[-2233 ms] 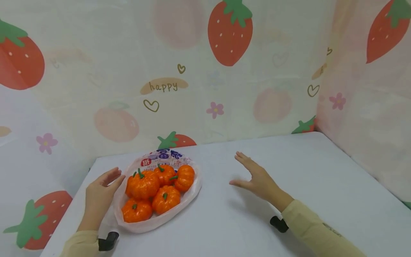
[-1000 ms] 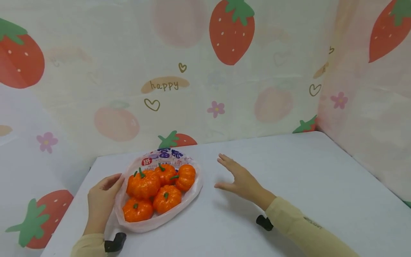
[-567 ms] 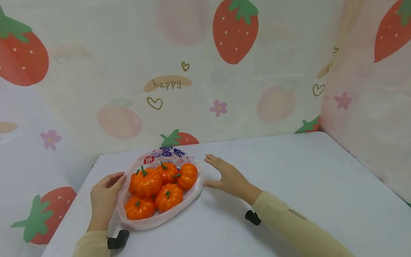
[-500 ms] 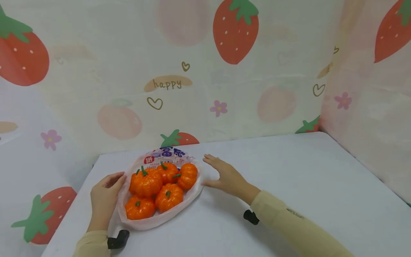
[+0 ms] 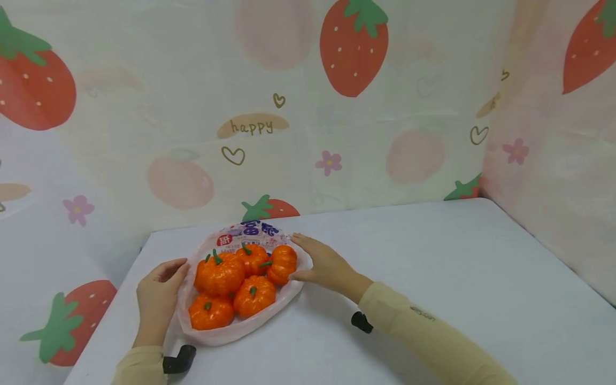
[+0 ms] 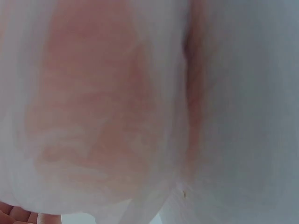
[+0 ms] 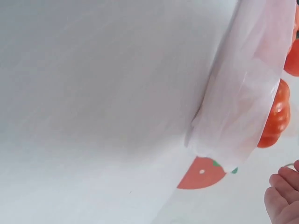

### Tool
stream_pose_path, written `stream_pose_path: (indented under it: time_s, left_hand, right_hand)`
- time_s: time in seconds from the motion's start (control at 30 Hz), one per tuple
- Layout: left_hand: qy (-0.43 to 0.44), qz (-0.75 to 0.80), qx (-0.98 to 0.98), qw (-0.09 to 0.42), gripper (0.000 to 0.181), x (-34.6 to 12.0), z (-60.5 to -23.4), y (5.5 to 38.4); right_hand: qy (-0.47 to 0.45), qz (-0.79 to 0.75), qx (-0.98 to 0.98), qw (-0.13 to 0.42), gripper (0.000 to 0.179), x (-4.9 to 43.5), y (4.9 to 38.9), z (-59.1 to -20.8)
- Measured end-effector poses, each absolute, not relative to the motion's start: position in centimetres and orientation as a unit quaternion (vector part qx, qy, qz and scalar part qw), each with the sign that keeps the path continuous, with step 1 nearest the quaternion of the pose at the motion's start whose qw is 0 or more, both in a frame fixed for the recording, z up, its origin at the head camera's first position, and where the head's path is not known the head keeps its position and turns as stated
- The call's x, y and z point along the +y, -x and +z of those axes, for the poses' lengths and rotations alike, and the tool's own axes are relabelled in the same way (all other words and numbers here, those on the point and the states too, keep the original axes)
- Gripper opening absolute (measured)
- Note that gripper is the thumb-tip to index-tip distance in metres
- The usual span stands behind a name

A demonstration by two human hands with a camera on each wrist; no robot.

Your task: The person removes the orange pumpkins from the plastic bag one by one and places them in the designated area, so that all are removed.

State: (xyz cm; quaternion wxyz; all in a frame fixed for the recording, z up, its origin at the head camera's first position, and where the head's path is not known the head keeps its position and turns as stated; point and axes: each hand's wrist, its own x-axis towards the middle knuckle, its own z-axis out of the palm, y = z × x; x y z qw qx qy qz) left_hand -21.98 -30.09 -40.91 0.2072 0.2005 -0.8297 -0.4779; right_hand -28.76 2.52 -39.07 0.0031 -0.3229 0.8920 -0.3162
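Lower left of the frame: left hand, fingers bent, thumb tip and fingertips drawn together at the near-left rim of the plastic bag. Cannot tell if the film is pinched between them; the left wrist view is blurred, mostly bag with orange showing through.

Bag sits on the white table, lower half, left of centre, mouth wide open, translucent pinkish white, blue and red print on its far inner wall. Inside, left to right: a squat orange pumpkin at lower left; a big pumpkin above it, upright stem, a second green stem showing just behind its left shoulder; a smaller pumpkin toward the print; a ribbed pumpkin low in the middle; a tipped pumpkin at the right, stem pointing left.

Right of the bag: right hand, thumb and fingers spread wide, tips overlapping the bag's right edge in the head view. Contact uncertain; right wrist view has the visible fingers in the lower right corner, apart from the bag.

Against the earliest frame: right hand, then well right of the bag, is now at its edge; left thumb and fingers, then parted, now meet. Pumpkins keep the same arrangement.
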Motion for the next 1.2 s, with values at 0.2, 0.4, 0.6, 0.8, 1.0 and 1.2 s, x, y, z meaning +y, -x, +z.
stream_pose_path:
  time_s: [0.2, 0.4, 0.6, 0.8, 1.0, 1.2]
  left_hand:
    - [-0.198, -0.485, -0.827, 0.205, 0.042, -30.3, -41.1, 22.1]
    - [-0.196, -0.480, -0.830, 0.205, 0.043, -30.4, -41.4, 22.0]
    - [-0.192, -0.482, -0.831, 0.199, 0.045, -30.4, -41.7, 22.1]
    - [-0.189, -0.475, -0.835, 0.205, 0.043, -30.4, -41.8, 22.0]
    - [-0.191, -0.479, -0.833, 0.200, 0.043, -30.3, -41.7, 21.9]
    - [-0.191, -0.482, -0.832, 0.198, 0.043, -30.3, -41.5, 22.1]
  right_hand:
    - [0.313, -0.298, 0.901, 0.032, 0.084, 0.7, 28.6, -38.7]
    - [0.311, -0.277, 0.908, 0.045, 0.085, -0.5, 29.2, -39.0]
    - [0.288, -0.271, 0.916, 0.066, 0.087, -1.2, 29.3, -39.2]
    - [0.273, -0.272, 0.920, 0.067, 0.086, -2.0, 29.1, -39.5]
    - [0.256, -0.271, 0.926, 0.063, 0.084, -2.4, 29.1, -39.4]
    - [0.260, -0.266, 0.927, 0.050, 0.075, -2.4, 29.3, -39.3]
